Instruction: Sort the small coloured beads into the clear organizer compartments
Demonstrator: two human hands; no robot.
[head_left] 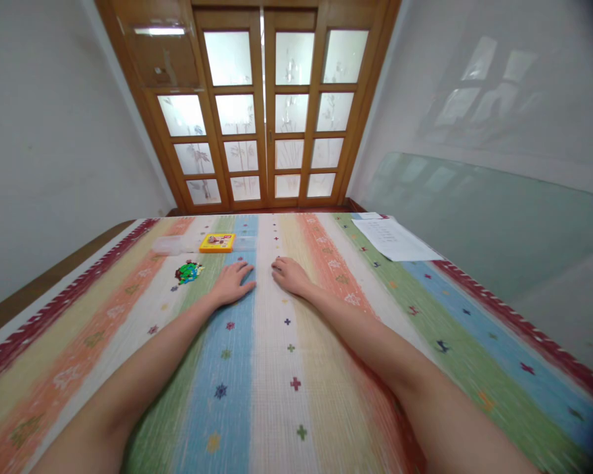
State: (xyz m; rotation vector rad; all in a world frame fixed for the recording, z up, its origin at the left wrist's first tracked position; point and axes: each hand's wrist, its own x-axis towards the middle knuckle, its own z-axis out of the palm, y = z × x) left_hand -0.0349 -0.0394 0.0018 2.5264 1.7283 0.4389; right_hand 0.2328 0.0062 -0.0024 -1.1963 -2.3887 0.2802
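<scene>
head | left hand (234, 283) lay open, palm down on striped tabletop cloth (277, 368), holding nothing | right hand (289, 275) likewise flat and empty, just beside left | heap of small coloured pieces (188, 271) near left hand, not touching | yellow box (218, 243) just beyond heap | paper sheet (395, 240) well apart, right

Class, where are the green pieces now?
In the head view the green pieces lie left of centre on the striped cloth, just left of the left hand, in front of the yellow box.
</scene>
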